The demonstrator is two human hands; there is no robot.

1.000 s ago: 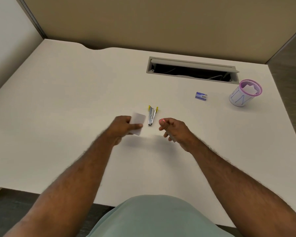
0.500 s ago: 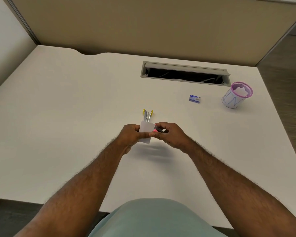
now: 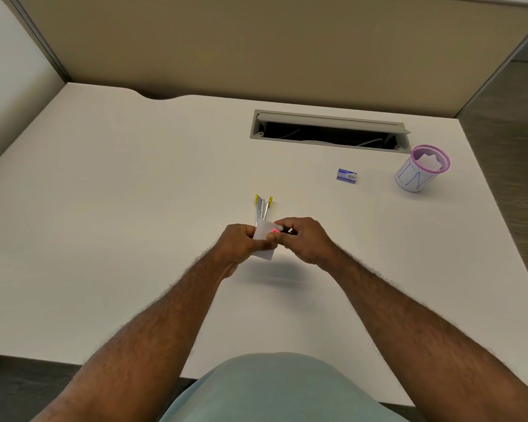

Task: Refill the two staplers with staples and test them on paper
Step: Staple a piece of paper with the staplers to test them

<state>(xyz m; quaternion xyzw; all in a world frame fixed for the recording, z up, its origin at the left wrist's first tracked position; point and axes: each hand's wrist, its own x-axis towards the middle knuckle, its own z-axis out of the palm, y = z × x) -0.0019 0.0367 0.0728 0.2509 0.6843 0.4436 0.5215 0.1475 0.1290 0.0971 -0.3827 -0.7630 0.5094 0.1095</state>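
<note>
So compared to half a second back the hands have barely shifted, both are still bunched together over the middle of the worktop, and a full second ago they were apart with the paper off to the left, so they've closed in since then. My left hand has its grip pinched on the small white paper, thumb across the front of it, card held roughly upright with its lower edge hanging toward me. My right hand has its grip curled around the pink stapler (only a pink nose and a dark bit of body peek out between the fingers), and its long axis runs left-right, nose pointing left into the right edge of the paper. Can't tell if the jaws are actually squeezed down on the sheet. The yellow stapler lies on the worktop just beyond the hands, swung open, long axis running away from me, yellow ends at the far side, near end hidden behind the paper. The little blue staple box sits off to the right, well apart, with the purple-rimmed cup further right, near the cable slot.
</note>
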